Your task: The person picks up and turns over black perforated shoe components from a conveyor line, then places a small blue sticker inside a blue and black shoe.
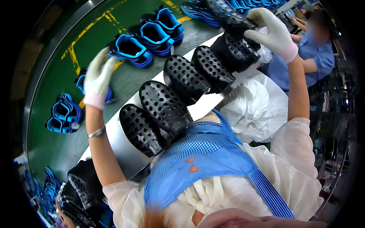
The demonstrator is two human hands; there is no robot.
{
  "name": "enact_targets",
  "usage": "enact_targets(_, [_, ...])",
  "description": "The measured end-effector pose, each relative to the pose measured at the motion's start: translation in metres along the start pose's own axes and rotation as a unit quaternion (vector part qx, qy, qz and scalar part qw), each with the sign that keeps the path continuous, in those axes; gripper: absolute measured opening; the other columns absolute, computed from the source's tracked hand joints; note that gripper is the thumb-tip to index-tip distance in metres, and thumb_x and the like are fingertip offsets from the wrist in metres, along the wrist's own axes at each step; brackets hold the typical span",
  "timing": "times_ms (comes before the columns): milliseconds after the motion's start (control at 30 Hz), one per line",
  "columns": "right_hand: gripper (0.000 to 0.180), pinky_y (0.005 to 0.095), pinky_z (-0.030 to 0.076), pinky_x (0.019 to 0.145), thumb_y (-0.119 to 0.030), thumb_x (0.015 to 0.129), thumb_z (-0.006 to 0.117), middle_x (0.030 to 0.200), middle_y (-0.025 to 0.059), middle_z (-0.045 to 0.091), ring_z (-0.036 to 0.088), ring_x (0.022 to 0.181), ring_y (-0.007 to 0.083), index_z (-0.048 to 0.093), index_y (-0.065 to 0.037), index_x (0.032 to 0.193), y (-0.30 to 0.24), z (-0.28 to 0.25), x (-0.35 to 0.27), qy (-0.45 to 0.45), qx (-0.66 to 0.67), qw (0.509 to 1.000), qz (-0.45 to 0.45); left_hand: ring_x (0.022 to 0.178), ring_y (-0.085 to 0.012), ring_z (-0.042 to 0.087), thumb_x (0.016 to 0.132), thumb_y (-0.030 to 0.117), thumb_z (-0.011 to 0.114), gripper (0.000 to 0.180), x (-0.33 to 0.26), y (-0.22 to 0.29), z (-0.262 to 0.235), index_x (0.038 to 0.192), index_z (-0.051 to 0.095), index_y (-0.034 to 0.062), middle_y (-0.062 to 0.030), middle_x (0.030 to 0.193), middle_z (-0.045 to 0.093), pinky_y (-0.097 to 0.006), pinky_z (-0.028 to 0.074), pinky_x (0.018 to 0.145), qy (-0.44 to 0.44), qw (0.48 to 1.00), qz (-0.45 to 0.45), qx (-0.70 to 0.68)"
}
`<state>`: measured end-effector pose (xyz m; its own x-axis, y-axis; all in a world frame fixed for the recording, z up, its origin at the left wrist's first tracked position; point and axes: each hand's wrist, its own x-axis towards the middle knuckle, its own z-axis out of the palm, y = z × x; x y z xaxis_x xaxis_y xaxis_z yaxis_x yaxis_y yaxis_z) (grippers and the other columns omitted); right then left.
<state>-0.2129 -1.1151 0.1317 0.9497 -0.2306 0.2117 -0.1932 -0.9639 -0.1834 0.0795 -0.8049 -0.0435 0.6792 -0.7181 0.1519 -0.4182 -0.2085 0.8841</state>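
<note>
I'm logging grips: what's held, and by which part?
White-gloved right hand: a black, textured, elongated form, held by its right end. White-gloved left hand: open, nothing visibly held.

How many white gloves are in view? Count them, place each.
2. One white glove is on the left hand, near a blue-trimmed sneaker; the other is on the right hand, gripping a black perforated form. Others may be hidden.

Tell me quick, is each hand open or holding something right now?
Left hand: open, nothing visibly held, near a blue-and-black shoe.
Right hand: closed on the end of a black shoe-shaped form.
</note>
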Motion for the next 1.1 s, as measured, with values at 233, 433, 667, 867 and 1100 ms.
enact_targets(233, [0.037, 0.0293, 0.05, 0.078, -0.011, 0.072, 0.071, 0.091, 0.0076, 0.056, 0.06, 0.084, 0.0174, 0.056, -0.001, 0.105, -0.108, 0.064, 0.067, -0.081, 0.154, 0.971, -0.163, 0.12, -0.0255, 0.047, 0.093, 0.025, 0.053, 0.057, -0.009, 0.055, 0.034, 0.139, 0.029, 0.0006, -0.0162, 0.135, 0.042, -0.041, 0.04, 0.101, -0.213, 0.805, -0.038, -0.553])
enact_targets(433, [0.036, 0.0356, 0.05, 0.075, -0.028, 0.078, 0.068, 0.085, 0.0155, 0.061, 0.062, 0.084, 0.028, 0.059, -0.001, 0.1, -0.114, 0.126, 0.1, -0.082, 0.171, 0.971, -0.146, 0.108, -0.0234, 0.056, 0.089, 0.02, 0.062, 0.038, -0.005, 0.015, 0.034, 0.118, 0.049, -0.0008, -0.0111, 0.113, 0.058, -0.042, 0.046, 0.095, -0.074, 0.823, -0.07, -0.558])
enact_targets(667, [0.035, 0.0375, 0.049, 0.069, -0.034, 0.08, 0.063, 0.081, 0.0159, 0.061, 0.061, 0.076, 0.0298, 0.058, -0.001, 0.091, -0.11, 0.157, 0.112, -0.056, 0.038, 0.985, -0.159, 0.103, -0.0245, 0.059, 0.088, 0.021, 0.064, 0.035, 0.007, -0.005, 0.05, 0.112, 0.051, -0.0015, -0.0123, 0.11, 0.058, -0.043, 0.049, 0.092, -0.036, 0.797, -0.112, -0.593])
enact_targets(867, [0.033, 0.0375, 0.05, 0.063, -0.033, 0.078, 0.062, 0.067, 0.0151, 0.06, 0.062, 0.065, 0.0303, 0.062, -0.001, 0.087, -0.1, 0.155, 0.117, -0.163, 0.103, 0.98, -0.05, 0.102, -0.0232, 0.058, 0.086, 0.038, 0.065, 0.047, 0.016, -0.023, 0.07, 0.113, 0.053, 0.0008, -0.01, 0.11, 0.057, -0.042, 0.051, 0.089, -0.086, 0.821, -0.183, -0.534])
enact_targets(1100, [0.029, 0.0354, 0.046, 0.055, -0.03, 0.078, 0.061, 0.063, 0.0154, 0.057, 0.057, 0.056, 0.0285, 0.06, -0.002, 0.077, -0.086, 0.169, 0.151, -0.191, 0.001, 0.972, -0.134, 0.102, -0.0324, 0.057, 0.08, 0.037, 0.063, 0.042, 0.011, -0.05, 0.081, 0.113, 0.061, 0.0116, -0.0144, 0.114, 0.057, -0.039, 0.046, 0.089, -0.1, 0.992, -0.066, 0.039])
